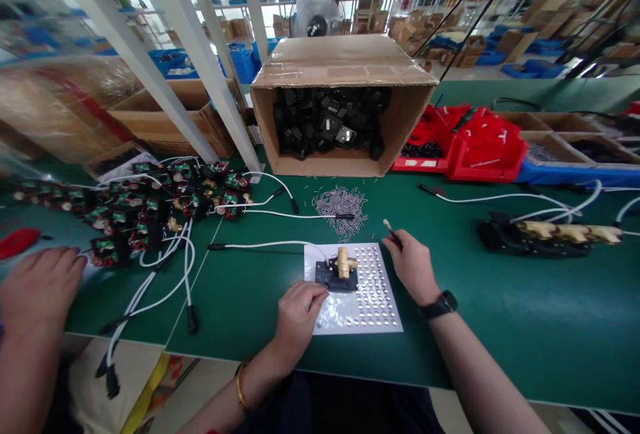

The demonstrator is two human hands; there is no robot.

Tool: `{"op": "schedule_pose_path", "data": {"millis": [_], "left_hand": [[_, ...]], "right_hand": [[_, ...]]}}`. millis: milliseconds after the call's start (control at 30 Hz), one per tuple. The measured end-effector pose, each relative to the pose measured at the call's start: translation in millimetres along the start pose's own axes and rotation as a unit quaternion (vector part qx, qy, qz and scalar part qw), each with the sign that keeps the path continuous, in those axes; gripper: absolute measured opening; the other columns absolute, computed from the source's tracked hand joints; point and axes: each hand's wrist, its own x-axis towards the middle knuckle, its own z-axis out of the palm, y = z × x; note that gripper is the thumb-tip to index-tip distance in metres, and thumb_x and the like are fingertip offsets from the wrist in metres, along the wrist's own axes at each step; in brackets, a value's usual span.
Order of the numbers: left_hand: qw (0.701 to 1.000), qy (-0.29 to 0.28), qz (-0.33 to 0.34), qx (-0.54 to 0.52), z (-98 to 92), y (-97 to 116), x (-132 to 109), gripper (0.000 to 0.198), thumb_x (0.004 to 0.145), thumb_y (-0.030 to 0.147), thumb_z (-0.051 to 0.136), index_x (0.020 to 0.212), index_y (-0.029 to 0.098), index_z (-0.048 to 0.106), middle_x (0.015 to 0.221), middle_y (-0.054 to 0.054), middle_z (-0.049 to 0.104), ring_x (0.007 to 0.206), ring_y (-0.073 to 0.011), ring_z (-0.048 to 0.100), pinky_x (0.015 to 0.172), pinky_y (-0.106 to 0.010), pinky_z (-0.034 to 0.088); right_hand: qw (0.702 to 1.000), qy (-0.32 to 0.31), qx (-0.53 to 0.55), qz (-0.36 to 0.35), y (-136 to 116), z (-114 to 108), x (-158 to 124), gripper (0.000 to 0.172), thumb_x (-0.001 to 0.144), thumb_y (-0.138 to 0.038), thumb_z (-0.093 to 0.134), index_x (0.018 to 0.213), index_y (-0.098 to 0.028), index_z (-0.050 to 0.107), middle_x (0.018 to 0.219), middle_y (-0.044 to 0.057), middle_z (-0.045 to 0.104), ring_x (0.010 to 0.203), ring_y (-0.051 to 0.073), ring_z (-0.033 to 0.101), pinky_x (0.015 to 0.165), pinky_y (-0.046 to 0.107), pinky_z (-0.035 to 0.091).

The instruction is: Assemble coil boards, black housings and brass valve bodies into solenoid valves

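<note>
A black housing (325, 277) with a brass valve fitting (344, 263) on top lies on a white sheet (333, 317) dotted with rows of small silvery round pieces (376, 287). A white cable (265, 245) runs left from the housing. My left hand (296, 317) has its thumb and fingers pinched together at the housing's near-left edge. To the right of the sheet, my right hand (413, 266) is closed around a thin dark tool (393, 234) with a pale tip, its exact kind unclear. Beyond the sheet lies a pile of small metal pins (343, 206).
A carton (320, 166) of black housings stands behind the pins. Left are several green-board units (145, 204) with cables, near a co-worker's hand (40, 284). On the right sit assembled brass-topped units (545, 237), red bins (487, 147) and a divided box (565, 171).
</note>
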Motion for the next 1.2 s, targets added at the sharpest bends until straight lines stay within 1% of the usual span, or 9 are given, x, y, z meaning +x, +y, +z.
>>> {"op": "schedule_pose_path", "data": {"millis": [133, 267, 333, 500, 633, 933, 1000, 1133, 1200], "left_hand": [[0.999, -0.005, 0.003, 0.042, -0.6, -1, 0, 0.007, 0.082, 0.016, 0.059, 0.077, 0.016, 0.064, 0.072, -0.002, 0.069, 0.067, -0.0146, 0.062, 0.065, -0.026, 0.047], [0.998, -0.019, 0.006, 0.059, 0.3, -1, 3, 0.011, 0.081, 0.022, 0.06, 0.074, 0.016, 0.065, 0.068, -0.003, 0.068, 0.063, -0.0153, 0.061, 0.063, -0.026, 0.044], [0.998, -0.025, -0.012, 0.057, 1.8, -1, 5, 0.013, 0.081, 0.025, 0.062, 0.071, 0.016, 0.066, 0.066, -0.002, 0.068, 0.062, -0.0151, 0.061, 0.064, -0.026, 0.043], [0.988, -0.01, -0.155, 0.003, 5.3, 0, 9, 0.011, 0.072, 0.025, 0.07, 0.064, 0.017, 0.066, 0.063, -0.001, 0.067, 0.061, -0.0147, 0.06, 0.062, -0.024, 0.042], [0.974, -0.002, -0.224, -0.035, 6.3, 0, 14, 0.009, 0.071, 0.021, 0.068, 0.064, 0.018, 0.066, 0.061, 0.001, 0.066, 0.055, -0.0124, 0.058, 0.056, -0.022, 0.041], [0.945, -0.034, -0.297, -0.135, 4.7, -7, 20, 0.016, 0.064, 0.024, 0.07, 0.059, 0.015, 0.057, 0.054, 0.003, 0.057, 0.051, -0.01, 0.053, 0.05, -0.019, 0.04], [0.935, -0.033, -0.309, -0.172, 2.5, -7, 23, 0.019, 0.062, 0.023, 0.071, 0.072, 0.015, 0.057, 0.061, 0.004, 0.057, 0.052, -0.0095, 0.054, 0.05, -0.019, 0.041], [0.921, -0.042, -0.315, -0.228, -2.1, -7, 31, 0.064, 0.063, 0.02, 0.069, 0.122, 0.022, 0.044, 0.098, -0.001, 0.057, 0.055, -0.0057, 0.051, 0.053, -0.02, 0.044], [0.933, -0.075, -0.293, -0.196, -2.6, -8, 33, 0.063, 0.066, 0.018, 0.067, 0.125, 0.025, 0.046, 0.1, -0.001, 0.057, 0.056, -0.0057, 0.049, 0.056, -0.021, 0.044]], "right_hand": [[0.988, -0.046, 0.145, -0.005, -18, -2, -41, 0.02, 0.084, -0.03, 0.043, 0.086, -0.018, 0.058, 0.079, 0.005, 0.064, 0.071, 0.019, 0.059, 0.062, 0.027, 0.042], [0.969, -0.064, 0.237, 0.024, -35, 12, -71, 0.019, 0.084, -0.03, 0.043, 0.085, -0.017, 0.058, 0.072, 0.003, 0.062, 0.065, 0.017, 0.057, 0.058, 0.026, 0.042], [0.972, -0.045, 0.23, 0.021, -40, 20, -77, 0.016, 0.083, -0.028, 0.044, 0.084, -0.017, 0.055, 0.072, 0.003, 0.06, 0.065, 0.017, 0.056, 0.059, 0.025, 0.043], [0.987, -0.012, 0.162, -0.009, -40, 32, -83, 0.008, 0.081, -0.024, 0.048, 0.083, -0.018, 0.054, 0.069, 0.001, 0.059, 0.06, 0.015, 0.055, 0.058, 0.025, 0.042], [0.99, 0.001, 0.13, -0.058, -33, 37, -88, 0.009, 0.082, -0.021, 0.048, 0.08, -0.018, 0.057, 0.072, 0.003, 0.062, 0.065, 0.016, 0.058, 0.061, 0.025, 0.043], [0.979, 0.032, 0.148, -0.133, -34, 36, -93, 0.013, 0.08, -0.01, 0.048, 0.082, -0.019, 0.056, 0.081, 0.003, 0.064, 0.075, 0.016, 0.061, 0.069, 0.025, 0.047], [0.981, 0.027, 0.134, -0.139, -35, 36, -92, 0.015, 0.08, -0.008, 0.046, 0.083, -0.019, 0.056, 0.081, 0.004, 0.064, 0.075, 0.016, 0.061, 0.068, 0.025, 0.047], [0.984, 0.02, 0.087, -0.153, -39, 38, -88, 0.016, 0.078, -0.006, 0.043, 0.08, -0.018, 0.054, 0.081, 0.006, 0.062, 0.076, 0.019, 0.061, 0.069, 0.029, 0.049], [0.984, 0.005, 0.066, -0.165, -39, 38, -88, 0.018, 0.078, -0.005, 0.042, 0.081, -0.017, 0.055, 0.082, 0.007, 0.062, 0.078, 0.02, 0.061, 0.07, 0.031, 0.049]]}}
